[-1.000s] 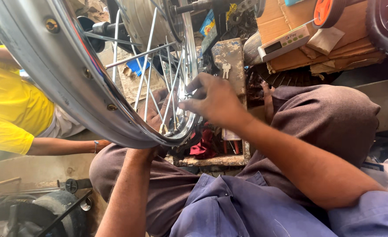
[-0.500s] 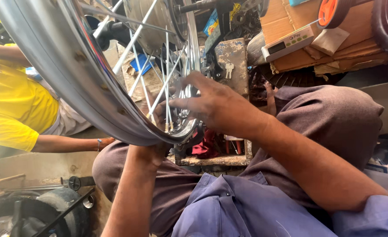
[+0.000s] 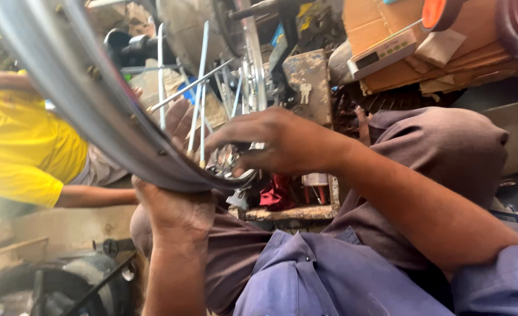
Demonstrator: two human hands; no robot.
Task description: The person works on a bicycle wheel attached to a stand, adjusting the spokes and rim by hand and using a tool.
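Observation:
A shiny metal wheel rim (image 3: 77,88) with thin steel spokes (image 3: 199,93) fills the upper left, held above my lap. My left hand (image 3: 174,208) grips the rim's lower edge from below. My right hand (image 3: 276,143) reaches across and closes its fingers on the wheel's metal hub (image 3: 227,161), where the spokes meet. My knees in brown trousers (image 3: 440,146) and my blue shirt (image 3: 329,275) lie under the wheel.
Another person in a yellow shirt (image 3: 25,152) sits at the left, one forearm (image 3: 95,196) stretched toward me. Stacked cardboard (image 3: 446,52) with a white electronic device (image 3: 382,55) lies at the upper right. A dark tyre (image 3: 60,292) sits at the lower left.
The wheel has tilted and shifted, bringing the hub down and left. My right hand has followed it and now closes on the hub. My left hand stays on the rim.

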